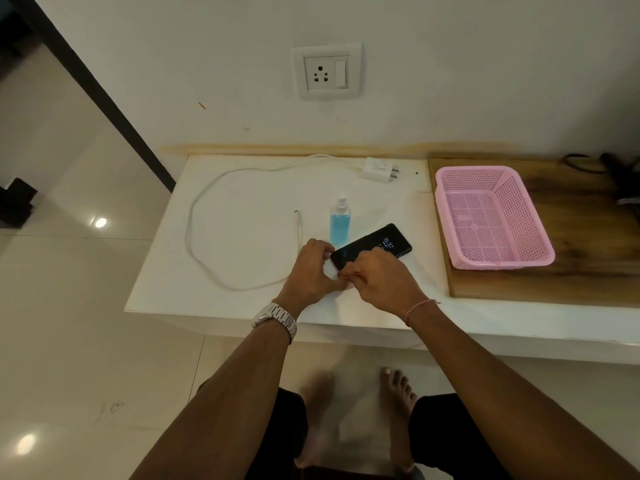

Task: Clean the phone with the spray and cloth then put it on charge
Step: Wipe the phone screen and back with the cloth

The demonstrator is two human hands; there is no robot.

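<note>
The phone (372,245) lies flat on the white counter (242,237), screen up and lit, its near end under both hands, with the spray bottle (340,220) standing upright just behind it. The left hand (311,271) curls at the phone's near left corner, fingertips touching the edge; the right hand (377,277) rests over the near end with thumb and forefinger pinched narrow on something small and pale, possibly the cloth or a film, too small to tell. Neither grip is closed around the phone body itself, as far as can be seen. The phone is a stiff glass slab, light enough for one hand but slick, more so once sprayed, and it would chip if it slid off the counter edge, so it is best held by its two long side edges rather than by the faces. The bottle looks light and easy to tip; take it round the body with a finger on the nozzle. The charger cable (207,216) loops limp across the counter, its free plug end (296,213) lying near the phone, and the adapter (377,169) lies unplugged below the wall socket (327,71). A pink basket (450,237) sits well to the right
</note>
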